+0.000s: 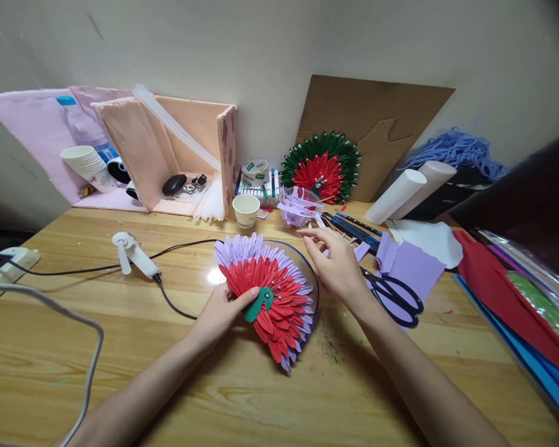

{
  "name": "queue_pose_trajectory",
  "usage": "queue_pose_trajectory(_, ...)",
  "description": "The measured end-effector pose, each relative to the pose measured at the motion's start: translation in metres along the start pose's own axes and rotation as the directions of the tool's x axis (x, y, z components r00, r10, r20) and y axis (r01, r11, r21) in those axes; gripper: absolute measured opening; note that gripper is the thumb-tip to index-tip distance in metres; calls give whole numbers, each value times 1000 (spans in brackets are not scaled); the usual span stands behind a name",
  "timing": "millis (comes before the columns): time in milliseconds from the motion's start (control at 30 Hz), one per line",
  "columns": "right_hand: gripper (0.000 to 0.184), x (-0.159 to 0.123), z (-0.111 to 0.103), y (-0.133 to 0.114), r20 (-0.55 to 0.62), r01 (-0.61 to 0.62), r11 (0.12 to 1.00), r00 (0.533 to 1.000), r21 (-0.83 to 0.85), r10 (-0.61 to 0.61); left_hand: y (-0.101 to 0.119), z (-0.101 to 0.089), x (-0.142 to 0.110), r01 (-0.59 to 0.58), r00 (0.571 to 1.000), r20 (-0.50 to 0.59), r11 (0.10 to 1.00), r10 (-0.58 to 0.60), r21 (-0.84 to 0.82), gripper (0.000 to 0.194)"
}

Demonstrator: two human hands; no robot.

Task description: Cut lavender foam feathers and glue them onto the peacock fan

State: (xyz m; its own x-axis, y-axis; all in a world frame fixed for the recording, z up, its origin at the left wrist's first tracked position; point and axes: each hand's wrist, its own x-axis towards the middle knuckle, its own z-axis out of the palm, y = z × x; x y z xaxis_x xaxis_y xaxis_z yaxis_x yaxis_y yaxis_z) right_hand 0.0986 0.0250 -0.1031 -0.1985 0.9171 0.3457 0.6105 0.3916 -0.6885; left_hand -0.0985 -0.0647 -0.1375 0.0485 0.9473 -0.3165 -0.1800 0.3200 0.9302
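Note:
A paper peacock (pixel 286 295) has a green head and body, red inner feathers and an outer fan of lilac feathers with a dark blue edge behind. My left hand (pixel 223 310) grips it at the lower left, thumb pressed on the green body. To the right of the fan, my right hand (pixel 333 261) hovers over the table with thumb and forefinger a little apart and nothing visible between them. Just beyond its fingertips stands a clear bowl (pixel 298 214) of lilac paper strips. Black-handled scissors (pixel 395 298) lie by the right wrist on lilac paper (pixel 419 270).
A hot glue gun (pixel 137 257) with a black cord lies at left, near a power strip (pixel 9 267). Behind are a paper cup (pixel 246 212), markers, tape (pixel 255 172) and a green-and-red feather fan (pixel 321 167) against cardboard (pixel 372 105). Coloured sheets (pixel 507 298) line the right edge.

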Motion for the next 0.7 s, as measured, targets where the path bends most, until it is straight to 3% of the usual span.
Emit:
queue_pose_trajectory(100, 29, 3, 0, 16, 140, -167, 981, 978, 99, 152, 2, -1, 2, -20, 997, -80, 993, 10, -120, 41)
queue_pose_trajectory(200, 34, 5, 2, 26, 496, -369, 888, 845, 275, 198, 5, -1, 1, -49, 987, -159, 982, 19, -184, 42)
queue_pose_trajectory(267, 36, 6, 3, 26, 594, -442, 831, 785, 338, 176, 8, 0, 0, -67, 986, -166, 980, 35, -190, 42)
queue_pose_trajectory(400, 36, 12, -5, 26, 567, -456, 798, 804, 394, 180, 13, -2, 1, -105, 991, -103, 965, 82, -241, 42)
queue_pose_trajectory(533, 37, 18, -21, 36, 558, -429, 834, 809, 347, 184, 16, -16, 8, -229, 957, -244, 927, 158, -298, 39)
queue_pose_trajectory(600, 36, 18, -26, 39, 571, -378, 884, 804, 277, 165, 15, -25, 13, -215, 931, -335, 957, 141, -194, 39)
queue_pose_trajectory(700, 36, 16, -27, 36, 596, -265, 946, 796, 185, 106, 13, -32, 17, -173, 931, -319, 984, 179, 47, 34)
